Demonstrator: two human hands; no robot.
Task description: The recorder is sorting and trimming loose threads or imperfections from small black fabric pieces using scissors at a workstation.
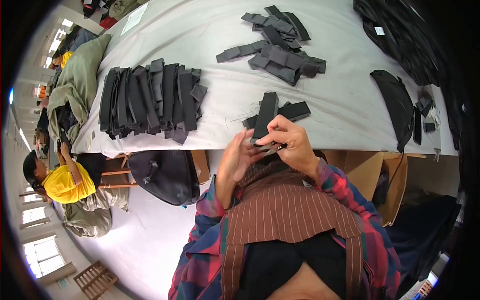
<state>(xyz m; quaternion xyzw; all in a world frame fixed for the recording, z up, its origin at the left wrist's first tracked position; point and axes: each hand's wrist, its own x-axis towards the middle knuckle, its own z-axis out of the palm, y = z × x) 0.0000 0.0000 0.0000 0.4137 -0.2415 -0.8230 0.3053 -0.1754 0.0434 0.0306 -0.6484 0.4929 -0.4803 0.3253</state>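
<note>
At the table's front edge my right hand [294, 145] pinches the near end of a black fabric strip [266, 112] between thumb and forefinger. The same hand also holds small thread snips [274, 148] in its lower fingers, the blades pointing left. My left hand [238, 156] is just left of the strip's near end, fingers apart and slightly blurred; whether a fingertip touches the strip I cannot tell. Under and behind the held strip lie more black strips [296, 111], with loose threads around them.
A dense row of black strips [150, 97] lies at the left. A loose heap of folded strips [282, 55] is farther back. Black fabric pieces [392, 102] lie at the right. A black padded stool [167, 177] and a cardboard box [395, 185] stand below the table edge. A person in yellow [67, 180] works at left.
</note>
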